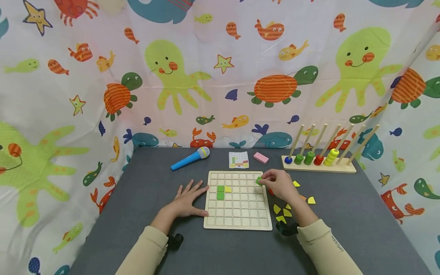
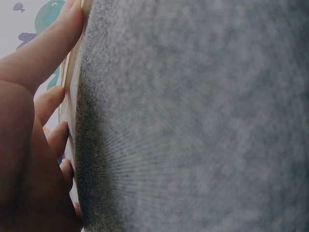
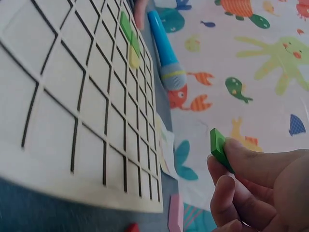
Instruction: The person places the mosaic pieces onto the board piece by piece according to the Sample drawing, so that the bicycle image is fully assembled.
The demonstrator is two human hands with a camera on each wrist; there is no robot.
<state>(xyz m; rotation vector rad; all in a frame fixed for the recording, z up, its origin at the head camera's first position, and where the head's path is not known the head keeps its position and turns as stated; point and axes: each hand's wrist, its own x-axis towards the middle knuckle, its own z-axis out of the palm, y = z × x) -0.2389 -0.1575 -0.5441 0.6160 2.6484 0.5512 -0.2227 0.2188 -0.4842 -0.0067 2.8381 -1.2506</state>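
A wooden grid board (image 1: 237, 225) lies on the grey table. My left hand (image 1: 183, 201) is spread out, its thumb and fingertips touching the board's left edge. Between thumb and fingers my right hand (image 1: 279, 186) pinches a green square tile (image 3: 219, 150), held above the board's upper right corner. Two green tiles (image 1: 220, 196) sit in the grid one above the other, with a yellow tile (image 1: 228, 189) right of the upper one. Several yellow rounded pieces (image 1: 287, 212) lie right of the board. A red piece (image 1: 270, 192) is partly hidden by the right hand.
Behind the board lie a blue toy microphone (image 1: 189, 159), a printed pattern card (image 1: 238, 160) and a pink block (image 1: 261, 157). A wooden peg stand (image 1: 330, 168) with coloured rings is at the back right. A printed sea-animal curtain (image 1: 220, 107) borders the table.
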